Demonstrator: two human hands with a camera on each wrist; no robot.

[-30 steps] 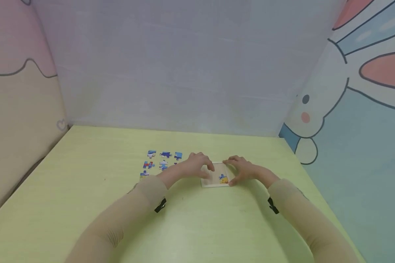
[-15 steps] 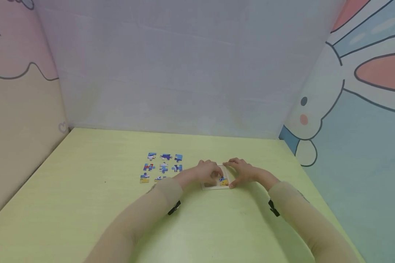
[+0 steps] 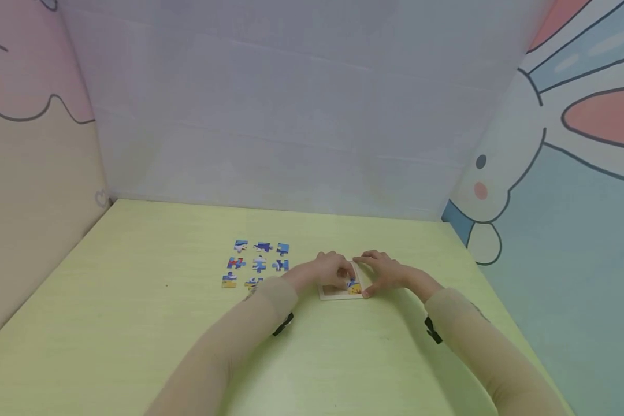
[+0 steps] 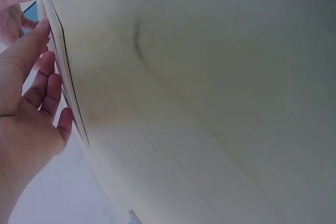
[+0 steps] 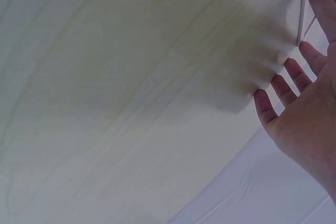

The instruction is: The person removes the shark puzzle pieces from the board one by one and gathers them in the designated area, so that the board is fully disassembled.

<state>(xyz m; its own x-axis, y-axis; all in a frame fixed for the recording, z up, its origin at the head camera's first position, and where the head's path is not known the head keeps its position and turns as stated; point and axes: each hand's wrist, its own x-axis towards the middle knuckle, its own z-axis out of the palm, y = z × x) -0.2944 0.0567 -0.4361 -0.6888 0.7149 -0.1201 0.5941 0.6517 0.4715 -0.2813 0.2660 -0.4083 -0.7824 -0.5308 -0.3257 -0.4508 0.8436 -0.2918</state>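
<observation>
A small pale wooden puzzle tray (image 3: 338, 297) lies flat on the table. One yellow-and-blue jigsaw piece (image 3: 355, 288) sits in its near right corner. My left hand (image 3: 331, 270) is over the tray, its thumb and bent fingertips down by that piece; I see nothing pinched between them, and the hand covers much of the tray's inside. In the left wrist view, the left fingers (image 4: 46, 80) reach the tray's edge. With thumb and index finger at the two right corners, my right hand (image 3: 387, 273) holds the tray. Its other fingers (image 5: 283, 90) are spread beside the tray in the right wrist view.
Left of the tray, several loose jigsaw pieces (image 3: 259, 264) lie in rows, some partly behind the left arm. A pale yellow-green table (image 3: 187, 346) carries everything. Behind it hangs a plain cloth (image 3: 270, 115); a rabbit picture (image 3: 491, 179) covers the right side wall.
My left hand has moved right and down over the tray, to the piece in its corner. The right hand stays at the tray's right side. The head view has shifted slightly.
</observation>
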